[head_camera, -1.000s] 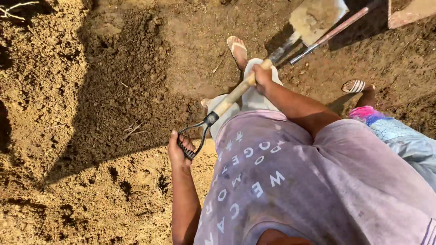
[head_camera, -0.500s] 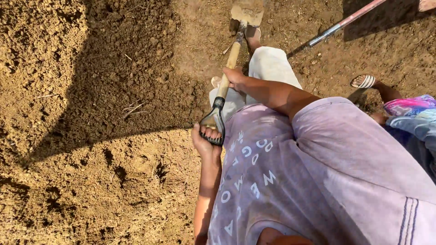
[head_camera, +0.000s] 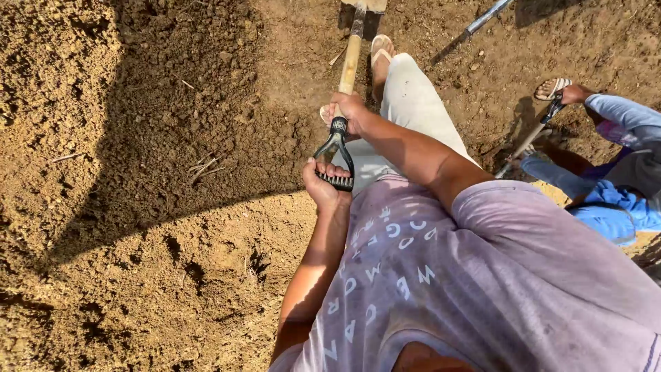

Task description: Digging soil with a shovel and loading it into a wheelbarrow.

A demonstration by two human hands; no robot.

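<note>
A: Where is the spade (head_camera: pixel 350 65) held?

B: Its near black grip (head_camera: pixel 335 162) is wrapped by left hand (head_camera: pixel 322 184) fingers. Farther along, the stiff wooden shaft is clamped by the right hand (head_camera: pixel 351 110). It looks heavy; the blade is stuck in far soil (head_camera: pixel 138 207).

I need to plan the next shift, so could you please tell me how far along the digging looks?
Much of the soil on the left already lies loose and clumpy, so it looks dug over. In hand: the left hand grips the black D-handle of the shovel, the right hand its wooden shaft. The ground by the foot looks flatter and firmer, probably left to dig.
</note>
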